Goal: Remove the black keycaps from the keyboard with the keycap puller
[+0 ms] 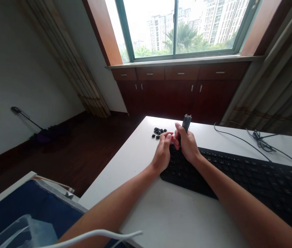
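Observation:
My right hand point(189, 146) is wrapped round a dark handheld tool point(186, 123) held upright, with small metal prongs at its top end; its lower end is mostly hidden by my fingers. Close beside it, my left hand point(162, 152) has thumb and fingers pinched together near the tool's lower part. What they pinch, if anything, is too small to make out. Both hands are over the left end of a black keyboard point(239, 174). Just beyond my left hand, several loose black keycaps point(158, 131) lie in a small pile on the white table point(133, 165).
A black cable point(263, 143) lies coiled behind the keyboard. A white cord point(104, 233) crosses the near left. Below the table's left edge is a blue fabric surface point(19, 196) with a clear plastic bag point(29, 227). Dark red cabinets point(166, 96) stand beyond, under the window.

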The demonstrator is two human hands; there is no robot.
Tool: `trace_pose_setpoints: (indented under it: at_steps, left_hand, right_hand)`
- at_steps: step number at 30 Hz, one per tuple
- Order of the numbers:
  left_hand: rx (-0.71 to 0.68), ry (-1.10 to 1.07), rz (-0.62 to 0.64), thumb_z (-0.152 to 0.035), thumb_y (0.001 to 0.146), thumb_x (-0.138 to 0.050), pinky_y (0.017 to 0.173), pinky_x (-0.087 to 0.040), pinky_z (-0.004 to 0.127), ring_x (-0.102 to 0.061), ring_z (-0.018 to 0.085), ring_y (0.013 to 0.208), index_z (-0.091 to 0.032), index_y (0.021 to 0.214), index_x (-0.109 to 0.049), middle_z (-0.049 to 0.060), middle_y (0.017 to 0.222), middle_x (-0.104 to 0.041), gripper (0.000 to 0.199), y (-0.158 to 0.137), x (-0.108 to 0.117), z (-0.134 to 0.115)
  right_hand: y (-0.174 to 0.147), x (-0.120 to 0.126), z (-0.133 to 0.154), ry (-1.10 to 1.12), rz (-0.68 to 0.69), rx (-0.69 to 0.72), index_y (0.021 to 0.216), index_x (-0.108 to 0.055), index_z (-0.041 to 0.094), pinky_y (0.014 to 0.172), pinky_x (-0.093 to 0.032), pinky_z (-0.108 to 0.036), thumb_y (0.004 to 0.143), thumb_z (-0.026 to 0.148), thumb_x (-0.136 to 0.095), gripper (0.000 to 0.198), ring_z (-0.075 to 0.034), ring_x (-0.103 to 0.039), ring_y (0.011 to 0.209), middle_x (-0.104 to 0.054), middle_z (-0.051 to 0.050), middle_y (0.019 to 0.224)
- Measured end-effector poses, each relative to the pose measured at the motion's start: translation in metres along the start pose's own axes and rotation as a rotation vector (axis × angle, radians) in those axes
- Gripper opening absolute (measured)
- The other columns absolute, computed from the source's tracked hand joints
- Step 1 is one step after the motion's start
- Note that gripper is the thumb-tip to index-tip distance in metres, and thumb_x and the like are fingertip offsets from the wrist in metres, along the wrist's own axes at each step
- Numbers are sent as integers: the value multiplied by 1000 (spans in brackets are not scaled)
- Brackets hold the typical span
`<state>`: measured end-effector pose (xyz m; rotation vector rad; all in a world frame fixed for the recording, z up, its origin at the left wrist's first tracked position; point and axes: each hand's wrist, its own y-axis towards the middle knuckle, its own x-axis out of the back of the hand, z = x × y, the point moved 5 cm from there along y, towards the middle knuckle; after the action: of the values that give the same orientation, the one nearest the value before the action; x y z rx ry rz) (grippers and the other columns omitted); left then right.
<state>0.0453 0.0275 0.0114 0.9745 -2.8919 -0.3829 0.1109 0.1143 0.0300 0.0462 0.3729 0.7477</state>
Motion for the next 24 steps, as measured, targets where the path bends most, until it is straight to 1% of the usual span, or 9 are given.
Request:
trace_pose_setpoints:
  at_steps: [3,5,8,12,15,17,20,22,24]
  left_hand:
    - [2,-22,4,-51,107,-31,98,-47,38,-64,22,100,-17,116,-55,7,104,-68,43,-1,0,0]
    - [11,-30,14,-54,107,-29,96,-48,37,-64,22,100,-17,115,-56,8,106,-68,46,-1,0,1]
    - [33,-25,17,-57,106,-29,91,-49,34,-63,22,100,-18,111,-58,8,107,-68,49,-1,1,1]
    - [49,-12,41,-56,107,-26,90,-48,33,-62,22,98,-19,108,-61,6,103,-68,51,-1,2,-1]
    - [16,9,93,-51,109,-25,98,-47,35,-63,23,105,-20,119,-62,6,112,-69,49,-2,0,-6]
    - [-37,41,146,-47,110,-25,105,-44,37,-60,24,116,-22,132,-59,7,125,-66,47,-3,-2,-11]
    - [-114,86,211,-42,110,-25,117,-35,38,-50,24,134,-24,145,-52,8,142,-58,48,-5,-4,-18]
    - [-128,88,236,-42,110,-21,121,-32,39,-46,25,139,-26,148,-49,7,147,-55,50,-5,-5,-21]
    - [-133,82,257,-45,110,-19,120,-33,41,-46,26,139,-26,150,-46,7,147,-54,52,-6,-5,-23]
  right_hand:
    - [1,-4,-6,-8,-23,-109,50,-44,22,40,-29,-26,87,50,-69,53,-9,-34,39,-40,4,42]
    - [2,-7,-8,25,-28,-137,49,-42,22,38,-24,-25,86,46,-71,53,-8,-31,39,-36,5,42]
    - [1,-11,-7,55,-4,-77,49,-40,22,39,-21,-25,86,49,-71,55,-7,-28,40,-33,6,44]
    - [-5,-12,-4,29,-6,65,55,-41,22,43,-25,-26,88,51,-70,52,-8,-31,43,-35,7,47]
    - [-9,-11,-3,-1,-17,106,58,-40,22,46,-27,-26,91,50,-67,51,-9,-31,46,-36,7,50]
    - [-10,-12,-2,-45,-6,109,61,-41,21,48,-27,-26,92,49,-66,49,-9,-31,50,-36,6,54]
    - [-10,-11,0,-125,-7,104,65,-43,21,52,-29,-26,94,48,-65,45,-10,-32,56,-37,5,60]
    - [-9,-11,-1,-143,-15,90,66,-43,21,54,-31,-27,94,49,-64,45,-11,-33,57,-38,5,61]
    - [-9,-11,-3,-133,-18,72,65,-42,21,54,-32,-27,95,50,-64,46,-11,-33,56,-38,5,60]
